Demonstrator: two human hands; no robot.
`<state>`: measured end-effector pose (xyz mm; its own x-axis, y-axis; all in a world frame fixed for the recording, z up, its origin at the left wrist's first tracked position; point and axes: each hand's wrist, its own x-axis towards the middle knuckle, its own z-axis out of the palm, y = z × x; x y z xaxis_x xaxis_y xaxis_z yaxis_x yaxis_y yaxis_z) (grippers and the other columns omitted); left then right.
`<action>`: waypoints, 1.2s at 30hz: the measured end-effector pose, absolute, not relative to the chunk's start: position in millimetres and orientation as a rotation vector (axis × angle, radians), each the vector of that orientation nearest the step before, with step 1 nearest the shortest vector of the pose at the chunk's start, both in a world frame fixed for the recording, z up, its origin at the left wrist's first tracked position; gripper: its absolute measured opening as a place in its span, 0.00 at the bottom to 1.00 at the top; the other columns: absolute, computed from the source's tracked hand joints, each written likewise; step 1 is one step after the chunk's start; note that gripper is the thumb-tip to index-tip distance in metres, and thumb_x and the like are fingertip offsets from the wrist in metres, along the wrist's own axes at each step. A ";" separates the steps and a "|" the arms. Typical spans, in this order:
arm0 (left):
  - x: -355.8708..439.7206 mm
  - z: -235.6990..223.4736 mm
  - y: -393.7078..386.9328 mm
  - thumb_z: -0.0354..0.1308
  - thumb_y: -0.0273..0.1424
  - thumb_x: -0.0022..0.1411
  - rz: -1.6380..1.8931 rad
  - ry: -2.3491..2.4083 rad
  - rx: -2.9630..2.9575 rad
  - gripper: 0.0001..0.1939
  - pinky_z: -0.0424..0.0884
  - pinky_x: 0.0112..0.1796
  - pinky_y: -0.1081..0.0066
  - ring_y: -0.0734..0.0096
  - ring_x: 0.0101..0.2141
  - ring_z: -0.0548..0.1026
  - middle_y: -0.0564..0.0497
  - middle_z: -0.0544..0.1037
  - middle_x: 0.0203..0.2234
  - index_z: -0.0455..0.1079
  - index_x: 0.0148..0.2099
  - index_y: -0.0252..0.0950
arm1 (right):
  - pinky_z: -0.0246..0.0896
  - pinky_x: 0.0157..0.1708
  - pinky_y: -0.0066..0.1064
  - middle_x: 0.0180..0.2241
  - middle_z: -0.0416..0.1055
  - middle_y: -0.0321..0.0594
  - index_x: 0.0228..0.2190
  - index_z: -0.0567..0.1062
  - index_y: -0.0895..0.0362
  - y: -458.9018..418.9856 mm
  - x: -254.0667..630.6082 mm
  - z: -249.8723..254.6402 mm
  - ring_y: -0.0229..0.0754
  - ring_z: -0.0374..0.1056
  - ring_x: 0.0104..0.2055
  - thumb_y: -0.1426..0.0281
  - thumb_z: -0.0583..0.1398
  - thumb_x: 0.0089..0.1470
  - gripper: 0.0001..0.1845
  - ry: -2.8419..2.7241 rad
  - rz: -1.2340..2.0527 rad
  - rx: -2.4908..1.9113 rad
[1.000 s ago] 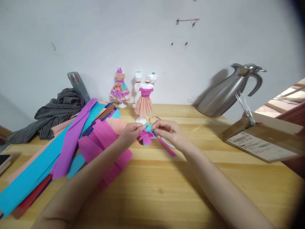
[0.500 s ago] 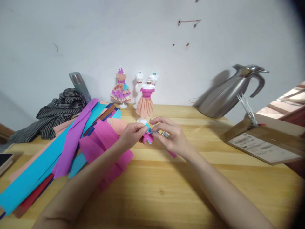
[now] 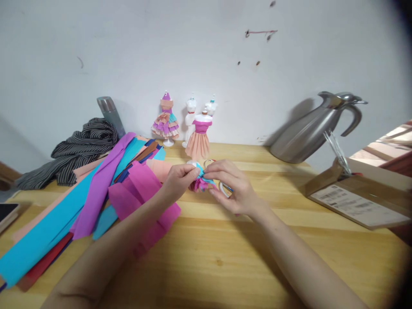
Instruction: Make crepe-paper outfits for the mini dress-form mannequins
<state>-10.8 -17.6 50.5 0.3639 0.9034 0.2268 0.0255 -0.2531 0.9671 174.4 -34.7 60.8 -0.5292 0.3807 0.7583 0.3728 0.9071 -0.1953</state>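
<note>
Presumably for steadiness, the left hand (image 3: 178, 178) pinches the pink-and-blue flower (image 3: 201, 185), six o'clock from the peach-skirted mannequin (image 3: 198, 143); the half-curled right hand (image 3: 237, 187) touches it at three o'clock, grip unclear.

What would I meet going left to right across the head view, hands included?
Dark-topped flat object → striped cloth → left hand → pink-and-blue paper piece → right hand → steel jug → cardboard box
</note>
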 end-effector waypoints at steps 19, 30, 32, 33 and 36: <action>-3.0 55.4 -28.0 0.58 0.40 0.54 1.097 0.796 1.347 0.17 0.67 0.22 0.76 0.78 0.17 0.69 0.53 0.70 0.14 0.68 0.21 0.32 | 0.66 0.39 0.40 0.35 0.74 0.43 0.34 0.72 0.52 -31.6 174.3 49.6 0.47 0.70 0.42 0.78 0.57 0.52 0.10 -2.080 -0.504 -0.554; -1.3 52.5 -30.1 0.62 0.42 0.51 1.075 0.718 1.096 0.18 0.65 0.23 0.74 0.77 0.19 0.68 0.52 0.71 0.17 0.69 0.23 0.30 | 0.67 0.41 0.40 0.36 0.74 0.45 0.35 0.72 0.53 -32.1 173.7 48.1 0.48 0.69 0.44 0.78 0.60 0.52 0.09 -2.048 -0.567 -0.520; -0.7 53.1 -31.2 0.62 0.43 0.50 1.085 0.722 1.088 0.19 0.65 0.23 0.74 0.77 0.19 0.68 0.51 0.71 0.17 0.69 0.23 0.30 | 0.66 0.40 0.40 0.36 0.75 0.46 0.35 0.72 0.54 -32.3 173.1 48.4 0.48 0.70 0.44 0.78 0.60 0.51 0.10 -2.047 -0.579 -0.518; -0.4 53.1 -31.6 0.63 0.43 0.50 1.090 0.722 1.089 0.19 0.65 0.23 0.74 0.77 0.19 0.69 0.51 0.72 0.17 0.70 0.23 0.30 | 0.66 0.40 0.40 0.36 0.75 0.46 0.35 0.72 0.54 -32.4 172.7 48.8 0.49 0.70 0.44 0.79 0.60 0.51 0.10 -2.044 -0.586 -0.524; 0.2 51.6 -32.3 0.62 0.44 0.52 1.109 0.714 1.117 0.20 0.66 0.23 0.74 0.76 0.19 0.69 0.50 0.72 0.18 0.70 0.24 0.30 | 0.67 0.39 0.40 0.38 0.75 0.46 0.34 0.72 0.54 -32.7 171.5 49.8 0.49 0.71 0.44 0.78 0.59 0.51 0.08 -2.022 -0.607 -0.554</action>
